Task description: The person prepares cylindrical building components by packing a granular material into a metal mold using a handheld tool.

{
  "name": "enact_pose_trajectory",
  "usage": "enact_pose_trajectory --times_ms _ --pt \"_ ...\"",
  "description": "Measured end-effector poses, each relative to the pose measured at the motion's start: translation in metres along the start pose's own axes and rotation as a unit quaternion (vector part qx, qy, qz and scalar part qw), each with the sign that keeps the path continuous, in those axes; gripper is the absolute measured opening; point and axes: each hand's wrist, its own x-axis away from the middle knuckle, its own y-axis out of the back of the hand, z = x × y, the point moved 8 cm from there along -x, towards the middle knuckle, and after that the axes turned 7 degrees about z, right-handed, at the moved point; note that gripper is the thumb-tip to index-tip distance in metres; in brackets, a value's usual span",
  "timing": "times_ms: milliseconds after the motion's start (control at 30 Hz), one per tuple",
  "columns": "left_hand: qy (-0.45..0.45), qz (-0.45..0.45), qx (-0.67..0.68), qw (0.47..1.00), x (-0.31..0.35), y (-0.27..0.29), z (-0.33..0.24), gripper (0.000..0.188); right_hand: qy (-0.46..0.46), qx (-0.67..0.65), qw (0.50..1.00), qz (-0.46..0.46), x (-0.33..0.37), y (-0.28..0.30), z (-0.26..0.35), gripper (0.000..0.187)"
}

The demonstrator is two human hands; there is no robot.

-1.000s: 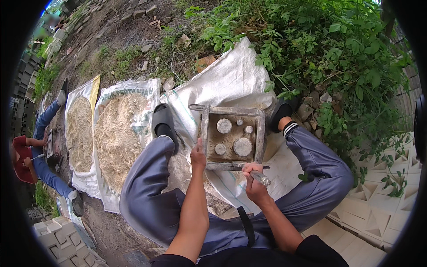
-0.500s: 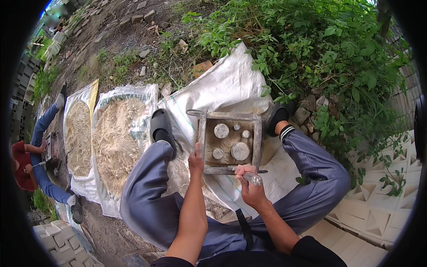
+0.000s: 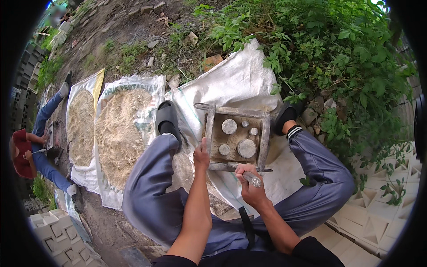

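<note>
Between my feet stands a square wooden mould frame (image 3: 265,140), worn and coated in pale dust. Inside it are several round, grey-topped cylinders of different sizes, among them a large one (image 3: 246,148) and another (image 3: 229,127), with sandy powder around them. At the frame's near left corner, my left hand (image 3: 201,156) is closed on the side wall, thumb pointing away from me. My right hand (image 3: 251,189) is wrapped round a tool with a rounded grey handle (image 3: 252,179) at the near edge. The tool's far end is hidden by the hand and frame.
White woven sacking (image 3: 235,78) lies under the frame. To the left, two spread sacks hold pale sandy powder (image 3: 122,133). A person in a red top (image 3: 22,155) sits at far left. Leafy plants (image 3: 342,58) crowd the upper right; pale patterned blocks (image 3: 378,213) stand lower right.
The whole view has shifted, so the frame and sacks appear slightly higher and farther right. Both hands keep their grips; the cylinders stay in the same arrangement.
</note>
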Motion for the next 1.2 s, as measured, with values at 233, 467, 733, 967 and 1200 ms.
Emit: enact_pose_trajectory --times_ms 233,467,733,967,1200 --pt "0.024 0.025 -0.014 0.999 -0.003 -0.003 0.002 0.075 -0.008 0.029 1.000 0.001 -0.001 0.002 -0.012 0.014" --pt "-0.001 0.005 0.009 1.000 -0.004 -0.001 0.005 0.074 -0.020 0.062 0.998 -0.008 0.004 0.008 -0.030 0.013" --pt "-0.002 -0.010 0.006 1.000 0.000 -0.003 -0.003 0.074 -0.028 0.041 0.999 0.005 -0.006 0.002 -0.034 0.014" --pt "0.012 0.005 -0.027 1.000 0.000 -0.007 -0.004 0.076 0.140 0.025 0.990 -0.015 -0.006 0.012 0.016 0.009" --pt "0.034 0.008 0.009 0.999 -0.001 -0.002 0.009 0.073 0.071 0.044 0.995 0.051 -0.036 0.003 0.027 0.018"
